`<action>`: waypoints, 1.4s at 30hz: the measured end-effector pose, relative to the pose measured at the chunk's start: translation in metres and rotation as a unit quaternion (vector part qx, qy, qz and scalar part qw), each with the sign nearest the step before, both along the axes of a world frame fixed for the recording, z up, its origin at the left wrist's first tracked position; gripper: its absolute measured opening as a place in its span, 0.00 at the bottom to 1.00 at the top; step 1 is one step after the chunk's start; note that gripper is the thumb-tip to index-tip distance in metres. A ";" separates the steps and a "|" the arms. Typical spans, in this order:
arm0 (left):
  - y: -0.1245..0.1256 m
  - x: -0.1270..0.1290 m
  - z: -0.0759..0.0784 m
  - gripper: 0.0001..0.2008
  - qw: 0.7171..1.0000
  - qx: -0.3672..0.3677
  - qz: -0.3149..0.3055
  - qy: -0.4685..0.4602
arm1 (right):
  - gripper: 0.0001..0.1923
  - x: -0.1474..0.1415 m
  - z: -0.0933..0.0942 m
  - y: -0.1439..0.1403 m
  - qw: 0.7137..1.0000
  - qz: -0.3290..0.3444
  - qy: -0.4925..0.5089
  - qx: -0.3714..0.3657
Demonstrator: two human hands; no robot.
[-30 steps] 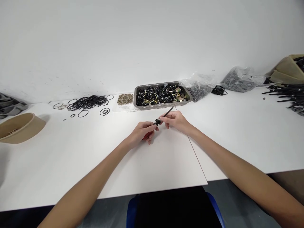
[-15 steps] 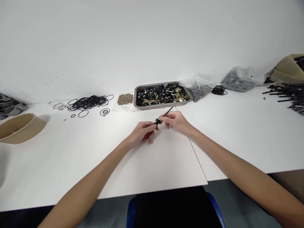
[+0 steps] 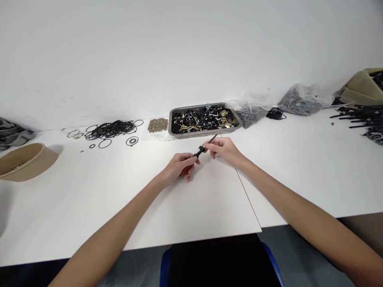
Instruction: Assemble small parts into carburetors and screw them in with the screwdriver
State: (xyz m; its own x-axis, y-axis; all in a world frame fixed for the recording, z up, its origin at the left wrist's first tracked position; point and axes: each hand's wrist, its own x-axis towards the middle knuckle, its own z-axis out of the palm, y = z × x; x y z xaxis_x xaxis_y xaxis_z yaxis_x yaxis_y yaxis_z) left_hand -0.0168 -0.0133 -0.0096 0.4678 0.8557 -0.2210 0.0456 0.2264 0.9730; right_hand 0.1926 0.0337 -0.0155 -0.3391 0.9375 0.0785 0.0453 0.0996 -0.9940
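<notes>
The tool (image 3: 198,154) is held above the white table (image 3: 206,203), in front of the metal tray (image 3: 205,135), its dark shaft slanting up and away to the right. The left hand (image 3: 178,164) is closed around the red handle (image 3: 185,171), thumb and fingers together near the base of the shaft. The right hand (image 3: 225,148) has thumb and fingertips pinched on a small black part (image 3: 202,148), which appears to sit around the shaft; whether it is fixed there cannot be told. Handling: the tool is judged light and stiff, with a handle likely to give a secure hold; grasp it there and leave the shaft free. The small part is judged very light and fairly rigid, probably plastic, and easily dropped; pinch it by its sides, since thin edges could chip. Markings: no brand, label or writing can be read on the tool, the small part or the tray.
</notes>
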 end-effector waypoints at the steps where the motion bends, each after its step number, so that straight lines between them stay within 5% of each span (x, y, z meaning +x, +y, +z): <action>1: 0.000 0.000 0.000 0.12 1.000 0.000 -0.001 0.000 | 0.14 0.001 0.000 0.001 1.000 -0.004 0.001 0.002; 14: -0.001 -0.001 0.001 0.13 1.000 -0.001 -0.001 0.015 | 0.13 0.017 0.007 0.013 0.997 -0.056 0.025 0.050; 28: -0.002 -0.001 0.000 0.12 1.000 0.002 -0.008 0.014 | 0.10 0.025 0.015 0.021 0.985 -0.128 0.112 0.010; 34: 0.000 -0.004 0.005 0.14 0.993 0.076 0.004 0.085 | 0.10 0.028 0.017 0.022 0.979 -0.148 0.138 -0.008; 37: 0.005 -0.012 0.012 0.13 0.948 0.203 0.059 0.238 | 0.11 0.029 0.016 0.022 0.978 -0.158 0.136 -0.014; 42: 0.020 -0.032 0.007 0.09 0.768 0.385 0.117 0.498 | 0.12 0.024 0.013 0.020 0.979 -0.156 0.126 -0.035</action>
State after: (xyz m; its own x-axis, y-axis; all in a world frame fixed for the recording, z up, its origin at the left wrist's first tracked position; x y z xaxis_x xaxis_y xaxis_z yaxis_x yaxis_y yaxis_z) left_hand -0.0491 0.0064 -0.0026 0.2086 0.9470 0.2441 0.8997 -0.2837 0.3318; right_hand 0.2162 0.0537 -0.0024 -0.0134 0.9984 0.0545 -0.1845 0.0511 -0.9815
